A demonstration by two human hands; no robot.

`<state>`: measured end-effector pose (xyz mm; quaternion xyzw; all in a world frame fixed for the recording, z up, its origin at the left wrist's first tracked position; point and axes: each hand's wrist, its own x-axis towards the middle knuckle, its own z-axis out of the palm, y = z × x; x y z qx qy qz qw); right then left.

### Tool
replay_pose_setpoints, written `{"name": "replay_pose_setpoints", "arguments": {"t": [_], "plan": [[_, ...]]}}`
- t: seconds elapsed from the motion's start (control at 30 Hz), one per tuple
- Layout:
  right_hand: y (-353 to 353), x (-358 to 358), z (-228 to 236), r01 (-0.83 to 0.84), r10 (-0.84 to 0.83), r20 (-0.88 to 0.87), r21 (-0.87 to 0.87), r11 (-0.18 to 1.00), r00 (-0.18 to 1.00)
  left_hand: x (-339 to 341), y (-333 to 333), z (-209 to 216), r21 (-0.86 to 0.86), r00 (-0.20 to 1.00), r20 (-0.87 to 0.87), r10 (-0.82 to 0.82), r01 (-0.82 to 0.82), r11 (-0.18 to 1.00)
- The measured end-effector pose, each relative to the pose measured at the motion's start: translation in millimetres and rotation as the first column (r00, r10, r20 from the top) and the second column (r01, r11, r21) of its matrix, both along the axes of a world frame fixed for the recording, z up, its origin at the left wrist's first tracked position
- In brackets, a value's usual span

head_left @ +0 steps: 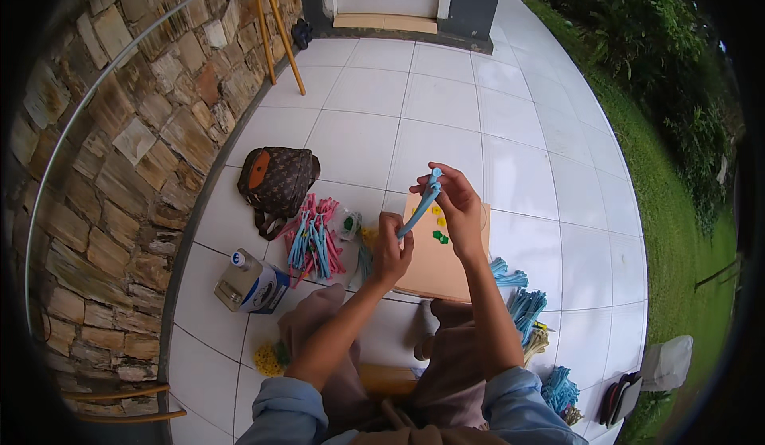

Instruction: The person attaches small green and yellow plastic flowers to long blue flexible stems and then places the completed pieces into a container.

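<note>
**Two hands, one blue strip held between them**

Both of my hands are up over the tan board [440, 266] that lies on the white tiled floor [446, 118]. My right hand [456, 198] is closed on the upper end of a light blue strip [420, 206], fingers curled, thumb and fingertips pinching its top. My left hand [390, 250] is closed on the lower end of the same strip, so the strip runs at a slant from the left hand up to the right hand. Both grips are narrow, wrapped on the strip.

Just below my right hand, a few small green and yellow pieces [439, 234] sit on the board. Left of my left hand lies a bundle of pink and blue strips [312, 242] on the tiles, with a small clear bottle [348, 224] beside it. Farther left from that hand rests a brown patterned bag [276, 182], near the stone wall [119, 166]. Below and left of my left hand stands a white and blue carton [251, 284]. Near my left elbow I see a small yellow cluster [265, 359]; I cannot tell what it is.

Right of my right forearm, more bundles of blue strips [524, 305] lie on the tiles. Well beyond them, grass [677, 230] borders the floor.
</note>
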<state>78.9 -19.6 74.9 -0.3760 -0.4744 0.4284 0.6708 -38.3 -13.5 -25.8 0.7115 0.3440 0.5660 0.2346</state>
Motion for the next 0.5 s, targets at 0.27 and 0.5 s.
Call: {"name": "replay_pose_setpoints", "arguments": {"t": [0.27,0.5], "plan": [[-1,56,-56,0.308,-0.312,-0.023,-0.106,0.945,0.950,7,21,-12,-0.578,0.837,0.413,-0.360,0.546,0.607],[14,69,-79,0.386,-0.458,-0.258,-0.282,0.878,0.851,2,50,1,-0.583,0.770,0.439,-0.463,0.636,0.506]]}}
